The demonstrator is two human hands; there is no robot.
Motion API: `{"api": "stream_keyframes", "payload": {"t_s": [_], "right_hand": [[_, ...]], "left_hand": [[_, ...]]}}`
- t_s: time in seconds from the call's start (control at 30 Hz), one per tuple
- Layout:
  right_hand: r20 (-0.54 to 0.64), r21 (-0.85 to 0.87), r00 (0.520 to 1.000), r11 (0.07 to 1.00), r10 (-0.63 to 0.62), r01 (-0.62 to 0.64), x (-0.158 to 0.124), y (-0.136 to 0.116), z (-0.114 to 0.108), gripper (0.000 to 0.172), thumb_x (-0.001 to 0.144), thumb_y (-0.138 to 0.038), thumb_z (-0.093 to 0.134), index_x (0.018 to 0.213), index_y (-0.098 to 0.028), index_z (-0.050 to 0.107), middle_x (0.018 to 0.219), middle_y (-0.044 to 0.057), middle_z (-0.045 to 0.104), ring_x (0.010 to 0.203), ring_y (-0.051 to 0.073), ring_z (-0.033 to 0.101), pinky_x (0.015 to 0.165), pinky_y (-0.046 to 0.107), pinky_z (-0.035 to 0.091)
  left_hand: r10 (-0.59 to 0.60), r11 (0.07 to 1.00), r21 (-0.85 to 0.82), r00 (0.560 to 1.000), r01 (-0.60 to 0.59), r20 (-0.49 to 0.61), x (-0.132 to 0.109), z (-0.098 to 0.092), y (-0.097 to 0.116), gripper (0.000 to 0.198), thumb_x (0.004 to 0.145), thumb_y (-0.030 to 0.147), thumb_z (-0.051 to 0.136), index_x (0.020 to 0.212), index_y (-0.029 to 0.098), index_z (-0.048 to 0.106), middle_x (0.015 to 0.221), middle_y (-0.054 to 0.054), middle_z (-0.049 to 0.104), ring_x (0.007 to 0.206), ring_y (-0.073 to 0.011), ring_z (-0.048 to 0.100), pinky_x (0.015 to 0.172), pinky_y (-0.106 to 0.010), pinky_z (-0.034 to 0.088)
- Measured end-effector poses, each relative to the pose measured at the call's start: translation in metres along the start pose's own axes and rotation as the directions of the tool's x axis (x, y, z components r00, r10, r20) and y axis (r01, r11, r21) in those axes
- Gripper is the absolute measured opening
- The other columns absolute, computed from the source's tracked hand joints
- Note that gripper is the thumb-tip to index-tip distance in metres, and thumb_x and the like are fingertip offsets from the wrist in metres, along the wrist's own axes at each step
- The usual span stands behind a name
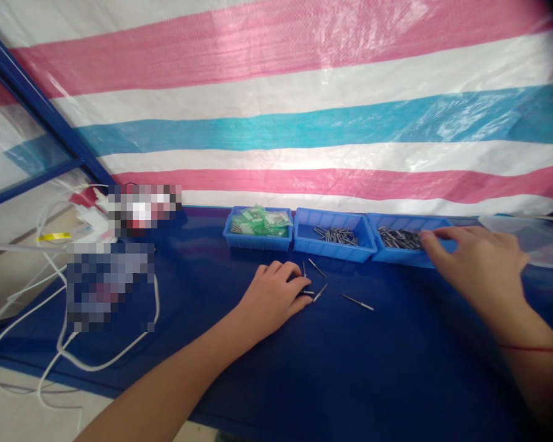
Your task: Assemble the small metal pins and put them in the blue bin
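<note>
My left hand [276, 296] rests low over the blue table with its fingers curled. A thin metal blind rivet [308, 293] sticks out between its thumb and index finger. Close around these fingertips lie a few more rivets [317, 267], and a single long rivet [358, 302] lies farther right. At the right-hand blue bin [408, 258], my right hand [482, 264] has its thumb and fingertips together over a pile of dark metal pieces [399, 238]. What is between those fingertips is too small to make out.
The middle blue bin [334, 248] holds short metal pins [336, 236]. In the left bin [258, 242] are green plastic packets [260, 221]. White cables [92, 368] loop at the table's left, beside blurred-out items. A striped sheet [304, 132] hangs behind; clear plastic [534, 242] lies far right.
</note>
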State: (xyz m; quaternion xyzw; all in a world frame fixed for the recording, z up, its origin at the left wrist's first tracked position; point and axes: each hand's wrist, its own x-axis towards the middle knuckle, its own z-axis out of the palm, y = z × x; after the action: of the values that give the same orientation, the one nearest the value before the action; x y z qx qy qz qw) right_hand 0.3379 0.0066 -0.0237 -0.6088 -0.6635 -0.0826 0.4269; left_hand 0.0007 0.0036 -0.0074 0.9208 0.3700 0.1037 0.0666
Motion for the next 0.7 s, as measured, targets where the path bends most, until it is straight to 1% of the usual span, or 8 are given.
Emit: {"api": "stream_keyframes", "payload": {"t_s": [0.1,0.17,0.23,0.27,0.33,0.43,0.53,0.7], "right_hand": [[-0.062,-0.284,0.997,0.957,0.042,-0.058,-0.003,-0.010,0.008,0.018,0.085,-0.037,0.054,0.085,-0.022,0.066,0.084,0.014,0.061,0.096,0.037,0.053,0.078,0.049,0.033],[-0.029,-0.336,0.999,0.941,0.025,-0.033,-0.006,-0.025,0.014,0.021,0.086,-0.038,0.054,0.088,-0.022,0.067,0.088,0.013,0.064,0.095,0.034,0.055,0.080,0.048,0.036],[0.048,-0.279,0.999,0.960,-0.026,0.038,-0.011,-0.045,0.021,0.022,0.086,-0.037,0.055,0.092,-0.020,0.068,0.094,0.013,0.066,0.098,0.032,0.055,0.081,0.047,0.039],[0.045,-0.244,0.998,0.968,-0.050,0.060,-0.014,-0.055,0.025,0.021,0.086,-0.036,0.056,0.091,-0.020,0.069,0.095,0.012,0.067,0.097,0.031,0.055,0.082,0.046,0.040],[0.101,-0.182,0.988,0.974,-0.116,0.133,-0.020,-0.074,0.031,0.022,0.085,-0.036,0.057,0.094,-0.020,0.069,0.099,0.010,0.066,0.099,0.030,0.055,0.083,0.046,0.041],[0.144,-0.110,0.974,0.976,-0.173,0.190,-0.027,-0.093,0.037,0.019,0.085,-0.033,0.058,0.095,-0.022,0.069,0.101,0.008,0.066,0.100,0.028,0.055,0.085,0.045,0.041],[0.145,-0.076,0.969,0.975,-0.198,0.210,-0.030,-0.100,0.036,0.016,0.085,-0.032,0.058,0.092,-0.022,0.069,0.098,0.007,0.067,0.098,0.027,0.055,0.086,0.045,0.040],[0.167,-0.049,0.964,0.975,-0.208,0.219,-0.031,-0.103,0.036,0.015,0.085,-0.031,0.057,0.090,-0.022,0.069,0.097,0.007,0.068,0.096,0.027,0.056,0.085,0.045,0.040]], "left_hand": [[0.013,1.000,0.002,1.000,-0.014,0.013,0.001,0.001,-0.001,0.022,0.093,0.030,0.052,0.109,0.022,0.065,0.109,-0.005,0.061,0.094,-0.0195,0.055,0.078,-0.033,0.042],[0.027,0.999,-0.028,0.999,-0.027,0.016,0.002,0.002,-0.002,0.021,0.094,0.028,0.050,0.108,0.020,0.064,0.106,-0.006,0.061,0.093,-0.0181,0.057,0.081,-0.032,0.044],[0.042,0.997,-0.073,0.999,-0.041,0.010,0.004,0.003,-0.004,0.021,0.094,0.026,0.050,0.107,0.017,0.064,0.105,-0.006,0.062,0.093,-0.0172,0.058,0.084,-0.030,0.045],[0.047,0.995,-0.091,0.999,-0.047,0.005,0.004,0.003,-0.004,0.021,0.094,0.025,0.049,0.107,0.016,0.063,0.105,-0.006,0.063,0.093,-0.0169,0.059,0.086,-0.029,0.045],[0.051,0.992,-0.115,0.999,-0.051,-0.006,0.005,0.003,-0.004,0.021,0.094,0.023,0.049,0.107,0.014,0.063,0.105,-0.006,0.064,0.093,-0.0166,0.060,0.086,-0.028,0.046],[0.048,0.992,-0.116,0.999,-0.050,-0.020,0.006,0.004,-0.004,0.022,0.095,0.021,0.046,0.106,0.015,0.064,0.103,-0.007,0.064,0.093,-0.0165,0.060,0.087,-0.029,0.047],[0.046,0.996,-0.071,0.999,-0.047,-0.015,0.006,0.005,-0.004,0.023,0.096,0.022,0.045,0.103,0.015,0.065,0.100,-0.007,0.064,0.089,-0.0167,0.059,0.085,-0.030,0.047],[0.046,0.997,0.058,0.999,-0.046,0.010,0.007,0.008,-0.003,0.019,0.093,0.026,0.051,0.097,0.017,0.066,0.098,-0.006,0.063,0.086,-0.0179,0.057,0.077,-0.031,0.045]]}}
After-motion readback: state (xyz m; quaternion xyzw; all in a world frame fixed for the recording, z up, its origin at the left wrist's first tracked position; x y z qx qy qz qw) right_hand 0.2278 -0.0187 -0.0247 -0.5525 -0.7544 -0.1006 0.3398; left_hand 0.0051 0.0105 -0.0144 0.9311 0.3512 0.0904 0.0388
